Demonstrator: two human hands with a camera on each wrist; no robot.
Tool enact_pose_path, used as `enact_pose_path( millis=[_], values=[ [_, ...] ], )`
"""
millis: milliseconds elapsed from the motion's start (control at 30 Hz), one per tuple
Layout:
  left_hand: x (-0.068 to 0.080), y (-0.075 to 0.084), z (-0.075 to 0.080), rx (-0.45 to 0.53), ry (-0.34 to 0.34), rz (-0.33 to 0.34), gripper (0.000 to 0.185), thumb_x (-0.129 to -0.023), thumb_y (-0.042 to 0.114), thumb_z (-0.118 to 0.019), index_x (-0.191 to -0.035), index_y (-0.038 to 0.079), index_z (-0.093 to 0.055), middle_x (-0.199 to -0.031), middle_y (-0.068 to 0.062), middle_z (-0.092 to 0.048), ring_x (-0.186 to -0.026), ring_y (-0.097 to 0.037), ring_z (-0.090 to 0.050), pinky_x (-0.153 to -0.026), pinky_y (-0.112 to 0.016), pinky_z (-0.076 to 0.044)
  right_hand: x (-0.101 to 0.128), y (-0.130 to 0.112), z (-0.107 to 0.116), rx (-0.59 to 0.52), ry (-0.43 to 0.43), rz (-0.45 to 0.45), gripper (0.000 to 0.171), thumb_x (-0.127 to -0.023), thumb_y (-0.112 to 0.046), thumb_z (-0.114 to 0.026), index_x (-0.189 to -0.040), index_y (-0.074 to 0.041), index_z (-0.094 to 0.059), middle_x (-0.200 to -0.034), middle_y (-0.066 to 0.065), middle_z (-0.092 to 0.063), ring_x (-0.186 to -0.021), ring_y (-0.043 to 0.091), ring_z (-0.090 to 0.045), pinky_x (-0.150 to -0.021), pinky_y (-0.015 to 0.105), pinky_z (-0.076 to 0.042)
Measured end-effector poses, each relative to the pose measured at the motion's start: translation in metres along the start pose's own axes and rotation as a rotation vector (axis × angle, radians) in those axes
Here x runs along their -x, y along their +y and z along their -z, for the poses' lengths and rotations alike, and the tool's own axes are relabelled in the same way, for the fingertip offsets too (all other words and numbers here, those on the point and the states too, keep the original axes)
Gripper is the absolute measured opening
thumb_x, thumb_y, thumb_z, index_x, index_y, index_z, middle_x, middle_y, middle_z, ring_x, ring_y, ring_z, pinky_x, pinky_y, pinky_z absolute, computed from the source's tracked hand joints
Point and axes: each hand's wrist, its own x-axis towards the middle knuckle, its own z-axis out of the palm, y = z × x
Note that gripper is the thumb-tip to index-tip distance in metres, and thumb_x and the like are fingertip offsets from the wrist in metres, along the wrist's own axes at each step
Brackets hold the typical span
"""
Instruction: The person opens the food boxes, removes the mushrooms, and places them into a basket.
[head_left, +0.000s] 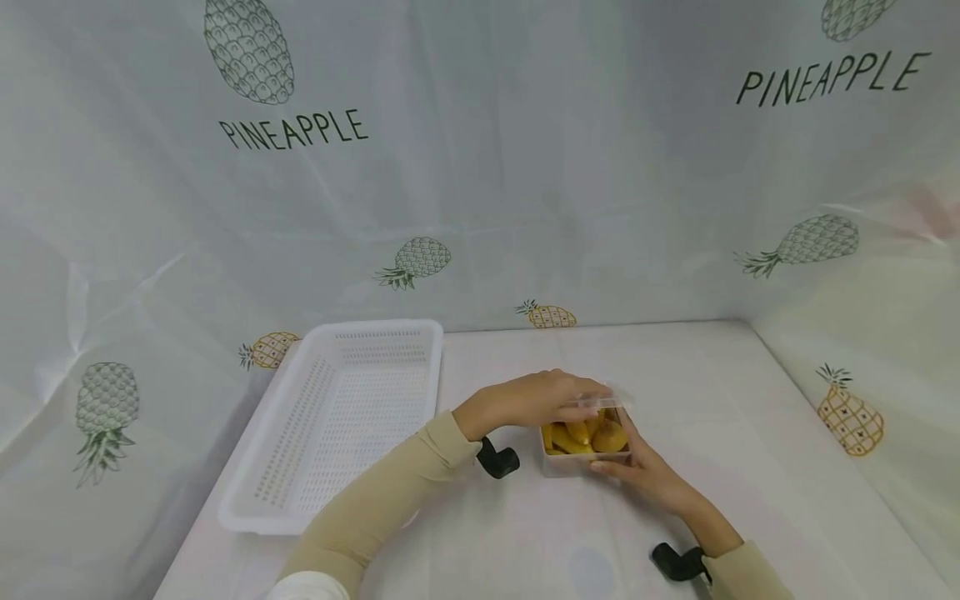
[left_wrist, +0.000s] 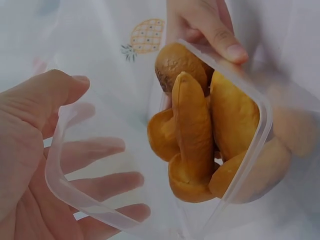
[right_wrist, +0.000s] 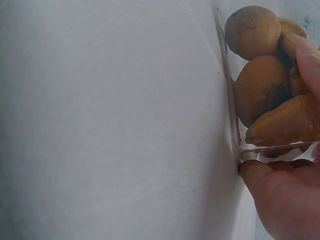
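A clear plastic box [head_left: 564, 467] stands on the table, filled with several yellow-brown pieces [head_left: 583, 434], some long like bananas, some round. The left hand [head_left: 543, 397] reaches across the box's top and holds a clear lid [head_left: 619, 398], which tilts up over the far side. In the left wrist view the thumb lies over the lid's rim [left_wrist: 59, 181], and the other fingers show through the plastic behind it. My right hand [head_left: 651, 477] grips the box at its right side, the thumb near the front corner. Up close, the pieces [right_wrist: 262, 90] press against the clear wall.
A large white perforated basket [head_left: 352, 408] sits to the left, beside the left forearm. White cloth with pineapple prints covers the back and side walls [head_left: 525, 183], which border the white table [head_left: 495, 533]. A black wrist mount [head_left: 498, 458] hangs below the left wrist.
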Motion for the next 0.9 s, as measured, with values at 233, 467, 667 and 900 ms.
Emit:
enact_pose_path(
  millis=[233,467,667,900],
  values=[
    [0.001,-0.009,0.008,0.099,0.076,0.014,0.048,-0.106,0.040,-0.046,-0.146,0.013,-0.051,-0.140,0.001,-0.058,-0.123,-0.007,-0.055,-0.107,-0.028,-0.041,-0.002,0.002,0.000,-0.003,-0.001,0.015,0.106,-0.095,-0.019,-0.071,-0.160,-0.022,0.012,-0.163,0.020,0.016,-0.144,0.053,-0.007,-0.105,0.071,-0.030],
    [-0.002,-0.033,0.013,0.238,0.246,0.020,0.042,-0.105,0.037,-0.051,-0.137,0.011,-0.061,-0.133,0.002,-0.063,-0.119,-0.006,-0.057,-0.102,-0.025,-0.045,-0.002,0.005,0.000,-0.019,-0.002,0.018,0.104,-0.095,-0.018,-0.071,-0.160,-0.031,0.010,-0.163,0.020,0.015,-0.133,0.052,-0.038,-0.087,0.033,-0.052],
    [-0.004,-0.047,0.015,0.427,0.303,0.060,0.037,-0.105,0.030,-0.055,-0.135,0.010,-0.062,-0.123,0.002,-0.067,-0.107,-0.009,-0.063,-0.092,-0.028,-0.053,-0.002,0.005,-0.002,-0.034,-0.004,0.002,0.104,-0.095,-0.018,-0.071,-0.159,-0.033,0.010,-0.163,0.021,0.016,-0.132,0.048,-0.037,-0.079,0.029,-0.051],
    [-0.009,-0.058,0.014,0.605,0.322,0.074,0.037,-0.106,0.023,-0.052,-0.137,0.004,-0.058,-0.125,-0.008,-0.068,-0.108,-0.017,-0.067,-0.088,-0.032,-0.056,-0.001,0.005,-0.002,-0.036,0.009,0.007,0.105,-0.094,-0.017,-0.071,-0.160,-0.033,0.009,-0.163,0.020,0.015,-0.132,0.049,-0.030,-0.077,0.028,-0.050]
  ],
)
